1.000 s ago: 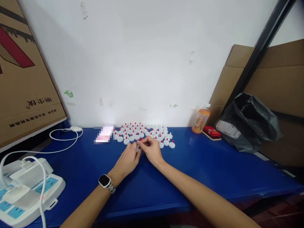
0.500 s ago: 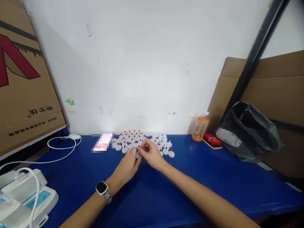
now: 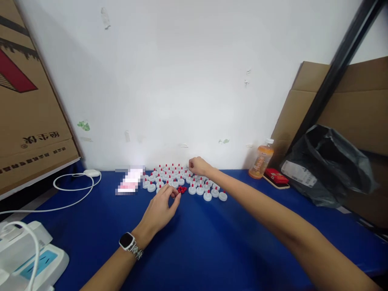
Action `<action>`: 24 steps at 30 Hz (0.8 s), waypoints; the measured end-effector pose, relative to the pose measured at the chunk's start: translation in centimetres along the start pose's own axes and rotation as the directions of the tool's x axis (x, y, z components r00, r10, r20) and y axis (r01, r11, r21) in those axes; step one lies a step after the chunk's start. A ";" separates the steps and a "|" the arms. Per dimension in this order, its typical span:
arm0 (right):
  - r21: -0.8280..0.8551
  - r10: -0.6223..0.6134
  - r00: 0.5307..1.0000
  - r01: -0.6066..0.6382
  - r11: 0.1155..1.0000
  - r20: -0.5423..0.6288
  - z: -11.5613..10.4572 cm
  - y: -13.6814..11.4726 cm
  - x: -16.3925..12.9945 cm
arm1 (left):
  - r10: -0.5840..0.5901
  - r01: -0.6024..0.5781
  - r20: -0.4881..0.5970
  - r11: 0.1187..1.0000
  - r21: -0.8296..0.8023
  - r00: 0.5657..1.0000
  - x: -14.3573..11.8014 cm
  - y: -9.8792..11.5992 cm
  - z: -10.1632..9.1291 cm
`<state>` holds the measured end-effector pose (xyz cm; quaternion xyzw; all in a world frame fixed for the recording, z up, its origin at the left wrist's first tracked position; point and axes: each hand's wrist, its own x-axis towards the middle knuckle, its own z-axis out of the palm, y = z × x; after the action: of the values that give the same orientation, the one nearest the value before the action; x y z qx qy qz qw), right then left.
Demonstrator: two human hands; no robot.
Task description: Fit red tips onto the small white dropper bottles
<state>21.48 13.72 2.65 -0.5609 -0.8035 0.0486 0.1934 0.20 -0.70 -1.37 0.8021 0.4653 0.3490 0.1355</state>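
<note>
Dozens of small white caps with red tips (image 3: 182,178) stand packed together on the blue table (image 3: 242,226) against the white wall (image 3: 182,81), with a cardboard box (image 3: 27,101) leaning at the left and a black plastic bag (image 3: 330,161) at the right. An orange drink bottle (image 3: 260,159) and a red packet (image 3: 275,177) sit between the caps and the bag; a white charging dock (image 3: 27,258) with its cable (image 3: 72,190) lies near the left edge.

The right hand (image 3: 198,165) reaches over the far rows, fingers curled; whether it pinches a cap I cannot tell. The left hand (image 3: 160,208), smartwatch (image 3: 126,241) on the wrist, rests at the cluster's near edge, thumb and forefinger drawn close just beside a little heap of loose red tips (image 3: 182,189).

This looks like the fitting step, tip to cap. The next move would call for a fine pinch and steady alignment without toppling neighbours.
</note>
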 end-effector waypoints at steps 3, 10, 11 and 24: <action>-0.052 0.003 1.000 -0.002 0.999 0.024 0.3 0.5 0.5 | -0.013 0.013 0.001 0.999 -0.034 1.000 0.1 -0.1 -0.2; -0.073 -0.005 0.995 0.012 0.997 0.097 0.6 1.4 1.4 | -0.044 0.046 0.026 0.996 -0.079 0.999 0.5 -0.2 -0.1; -0.075 -0.005 0.995 0.012 0.997 0.096 0.6 1.4 1.5 | -0.047 0.049 0.026 0.996 -0.079 0.999 0.5 -0.3 -0.1; -0.137 0.207 0.978 -0.208 0.968 -0.023 1.8 -2.3 3.7 | -0.029 0.032 0.041 0.998 -0.062 0.999 0.4 -1.4 -0.2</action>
<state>17.73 16.55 2.58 -0.6543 -0.7409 0.0105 0.1511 -0.72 0.39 -1.85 0.7971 0.4634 0.3451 0.1753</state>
